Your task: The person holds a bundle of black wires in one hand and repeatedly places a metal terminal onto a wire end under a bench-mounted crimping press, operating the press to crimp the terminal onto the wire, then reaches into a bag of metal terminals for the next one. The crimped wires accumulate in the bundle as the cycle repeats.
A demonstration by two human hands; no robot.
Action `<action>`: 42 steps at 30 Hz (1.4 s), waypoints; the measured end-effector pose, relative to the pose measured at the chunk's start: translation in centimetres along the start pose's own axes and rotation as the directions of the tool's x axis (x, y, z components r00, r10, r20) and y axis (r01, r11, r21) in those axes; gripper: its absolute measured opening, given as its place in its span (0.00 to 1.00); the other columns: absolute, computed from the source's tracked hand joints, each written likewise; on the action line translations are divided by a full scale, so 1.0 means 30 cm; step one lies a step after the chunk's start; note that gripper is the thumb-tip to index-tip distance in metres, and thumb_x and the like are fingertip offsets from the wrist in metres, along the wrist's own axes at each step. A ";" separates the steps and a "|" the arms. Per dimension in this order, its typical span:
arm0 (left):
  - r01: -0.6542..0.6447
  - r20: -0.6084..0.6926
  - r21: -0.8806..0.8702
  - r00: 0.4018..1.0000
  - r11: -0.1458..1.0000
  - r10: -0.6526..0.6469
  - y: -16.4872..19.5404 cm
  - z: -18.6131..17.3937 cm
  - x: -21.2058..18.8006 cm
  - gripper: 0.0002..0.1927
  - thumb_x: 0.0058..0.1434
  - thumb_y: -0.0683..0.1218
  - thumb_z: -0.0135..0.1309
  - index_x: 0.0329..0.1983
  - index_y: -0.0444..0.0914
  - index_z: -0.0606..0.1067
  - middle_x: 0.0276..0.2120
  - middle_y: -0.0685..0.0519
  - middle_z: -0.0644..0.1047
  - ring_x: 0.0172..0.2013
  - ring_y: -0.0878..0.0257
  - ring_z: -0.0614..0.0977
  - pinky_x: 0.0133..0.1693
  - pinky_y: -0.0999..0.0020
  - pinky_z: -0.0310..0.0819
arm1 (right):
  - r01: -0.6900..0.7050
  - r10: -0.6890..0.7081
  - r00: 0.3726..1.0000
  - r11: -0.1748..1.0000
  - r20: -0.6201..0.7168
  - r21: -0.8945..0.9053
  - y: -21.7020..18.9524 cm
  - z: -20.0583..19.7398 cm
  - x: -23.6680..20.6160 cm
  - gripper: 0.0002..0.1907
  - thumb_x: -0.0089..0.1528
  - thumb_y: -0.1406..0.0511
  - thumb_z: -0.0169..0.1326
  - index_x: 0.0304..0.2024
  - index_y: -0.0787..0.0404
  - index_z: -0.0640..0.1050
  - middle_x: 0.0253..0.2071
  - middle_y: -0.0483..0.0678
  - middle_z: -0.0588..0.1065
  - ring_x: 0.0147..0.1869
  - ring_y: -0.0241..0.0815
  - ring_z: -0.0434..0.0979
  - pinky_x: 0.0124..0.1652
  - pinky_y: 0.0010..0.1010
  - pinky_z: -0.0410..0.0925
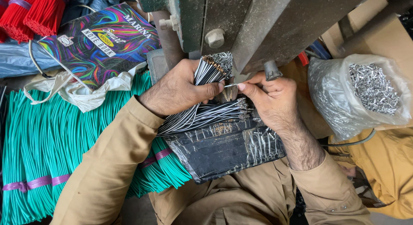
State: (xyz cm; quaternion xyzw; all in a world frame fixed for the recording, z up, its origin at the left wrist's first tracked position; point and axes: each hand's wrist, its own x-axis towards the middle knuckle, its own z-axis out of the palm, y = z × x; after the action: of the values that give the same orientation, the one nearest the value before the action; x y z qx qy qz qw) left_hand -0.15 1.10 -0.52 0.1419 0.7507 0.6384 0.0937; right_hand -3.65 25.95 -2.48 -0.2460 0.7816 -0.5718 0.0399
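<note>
Overhead, left hand (178, 89) gripping wire bundle (202, 115), taped black pad (223, 149), green press (241, 18)

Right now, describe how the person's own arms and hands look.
Both hands are bare, without gloves or rings in view. The left hand and right hand come out of loose tan-brown cloth sleeves. The right sleeve is pushed up, leaving a hairy forearm.
</note>
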 end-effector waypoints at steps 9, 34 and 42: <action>0.014 0.004 -0.006 1.000 1.000 -0.014 0.001 -0.005 -0.007 0.09 0.65 0.47 0.59 0.36 0.35 0.79 0.23 0.58 0.78 0.25 0.72 0.77 0.30 0.72 0.76 | -0.009 0.007 1.000 0.997 0.030 0.078 -0.014 -0.003 -0.020 0.05 0.66 0.71 0.60 0.45 0.65 0.82 0.42 0.48 0.82 0.44 0.31 0.82 0.45 0.22 0.75; -0.024 -0.020 0.042 0.999 0.999 0.025 -0.002 -0.006 -0.004 0.08 0.63 0.46 0.60 0.38 0.34 0.81 0.24 0.56 0.80 0.27 0.72 0.79 0.33 0.71 0.78 | 0.033 -0.036 0.999 0.995 0.032 0.097 -0.039 -0.007 -0.018 0.06 0.69 0.72 0.56 0.47 0.69 0.79 0.43 0.49 0.82 0.47 0.35 0.82 0.49 0.25 0.76; -0.028 -0.002 0.043 1.000 0.999 0.028 -0.004 -0.011 -0.004 0.08 0.64 0.45 0.59 0.38 0.34 0.80 0.24 0.57 0.79 0.27 0.72 0.79 0.33 0.71 0.78 | -0.041 0.043 0.999 0.995 0.022 -0.089 -0.026 -0.007 0.006 0.06 0.67 0.68 0.61 0.38 0.67 0.82 0.34 0.45 0.81 0.38 0.28 0.76 0.39 0.21 0.71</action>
State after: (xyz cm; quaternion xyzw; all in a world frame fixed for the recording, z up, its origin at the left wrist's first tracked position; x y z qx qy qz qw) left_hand -0.17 0.73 -0.58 0.1537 0.7624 0.6234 0.0808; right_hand -3.61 25.88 -1.68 -0.2377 0.8106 -0.5327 0.0502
